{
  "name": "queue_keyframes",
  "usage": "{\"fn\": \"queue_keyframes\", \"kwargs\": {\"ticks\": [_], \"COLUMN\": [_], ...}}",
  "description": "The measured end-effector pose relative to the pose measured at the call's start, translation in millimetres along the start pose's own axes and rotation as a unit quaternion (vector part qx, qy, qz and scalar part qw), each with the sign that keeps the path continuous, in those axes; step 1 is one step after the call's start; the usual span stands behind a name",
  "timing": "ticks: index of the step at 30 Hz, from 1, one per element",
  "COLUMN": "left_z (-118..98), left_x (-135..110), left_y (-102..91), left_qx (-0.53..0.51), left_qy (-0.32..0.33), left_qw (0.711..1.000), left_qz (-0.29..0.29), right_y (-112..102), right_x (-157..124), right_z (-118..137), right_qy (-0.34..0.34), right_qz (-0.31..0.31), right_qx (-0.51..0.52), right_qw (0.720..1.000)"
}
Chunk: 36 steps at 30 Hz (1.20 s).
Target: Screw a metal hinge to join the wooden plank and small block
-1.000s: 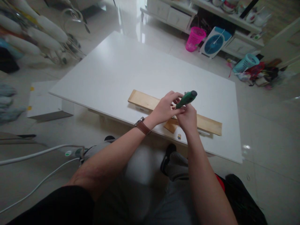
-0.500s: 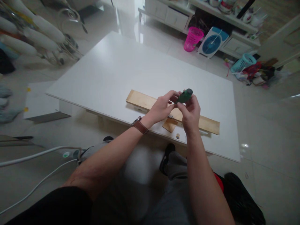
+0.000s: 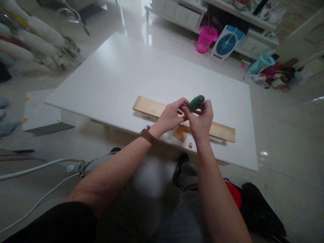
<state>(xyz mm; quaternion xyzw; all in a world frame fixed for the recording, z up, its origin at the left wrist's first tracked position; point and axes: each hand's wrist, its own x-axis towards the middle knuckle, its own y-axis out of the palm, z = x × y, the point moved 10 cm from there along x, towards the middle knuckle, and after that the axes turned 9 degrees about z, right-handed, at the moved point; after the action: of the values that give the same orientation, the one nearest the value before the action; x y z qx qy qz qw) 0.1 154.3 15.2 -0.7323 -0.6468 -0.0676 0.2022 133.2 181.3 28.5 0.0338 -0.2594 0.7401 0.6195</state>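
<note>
A green-handled screwdriver [image 3: 195, 103] with a dark butt end stands tilted between my hands; its shaft is hidden. The fingers of my right hand [image 3: 202, 122] are closed around its lower handle. My left hand [image 3: 172, 114], a watch on its wrist, is curled with its fingertips against the screwdriver's lower end; what they pinch is hidden. Both hands are above a long wooden board [image 3: 149, 106], which is raised slightly off the white table [image 3: 141, 71]. A small square wooden piece [image 3: 180, 134] lies in front of the board, near a tiny yellow figure [image 3: 190, 145].
Past the table's far side are a pink basket [image 3: 206, 39], a blue-and-white fan [image 3: 227, 42] and a low white cabinet [image 3: 187, 16]. A teal basket [image 3: 262, 64] stands beside a heap of items at right. White cables [image 3: 43, 195] run along the lower left.
My right hand has shifted slightly left and closed further around the screwdriver, whose handle now points more upright. The whole view has moved a little. The board keeps its place on the table.
</note>
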Motion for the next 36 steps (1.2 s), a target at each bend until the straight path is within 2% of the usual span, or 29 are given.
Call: {"fn": "queue_keyframes", "kwargs": {"ticks": [4,9,15,19,23,27,33,36], "left_z": [3.9,13.6,11.2,4.2,-0.5,0.0,5.0,2.8], "left_x": [1.4,4.0,4.1,2.7,1.8,2.4,3.6,3.0], "left_y": [-3.2,0.2,2.9,-1.9,-6.8,-7.8,-8.6,-7.7], "left_qx": [-0.021,-0.082,-0.071,-0.004,0.015,0.01,-0.013,-0.01], "left_qy": [-0.003,-0.008,-0.002,-0.002,-0.006,-0.009,-0.006,-0.003], "left_qw": [1.0,0.996,0.996,1.0,1.0,1.0,1.0,1.0], "left_qz": [-0.016,0.021,0.045,0.016,-0.011,-0.012,-0.001,0.008], "right_y": [6.1,7.6,7.7,2.0,-4.6,-3.4,7.7,7.2], "right_x": [0.3,0.2,-0.5,-0.3,-0.4,-1.6,-2.8,-2.2], "right_z": [5.5,5.9,5.9,14.0,18.2,19.6,21.7,21.0], "right_qy": [-0.036,-0.089,-0.079,-0.077,-0.065,-0.054,-0.066,-0.066], "right_qz": [0.04,0.071,0.056,0.016,-0.012,0.004,0.062,0.057], "right_qx": [0.021,0.065,0.061,0.025,-0.011,-0.02,0.045,0.046], "right_qw": [0.998,0.991,0.993,0.997,0.998,0.998,0.995,0.995]}}
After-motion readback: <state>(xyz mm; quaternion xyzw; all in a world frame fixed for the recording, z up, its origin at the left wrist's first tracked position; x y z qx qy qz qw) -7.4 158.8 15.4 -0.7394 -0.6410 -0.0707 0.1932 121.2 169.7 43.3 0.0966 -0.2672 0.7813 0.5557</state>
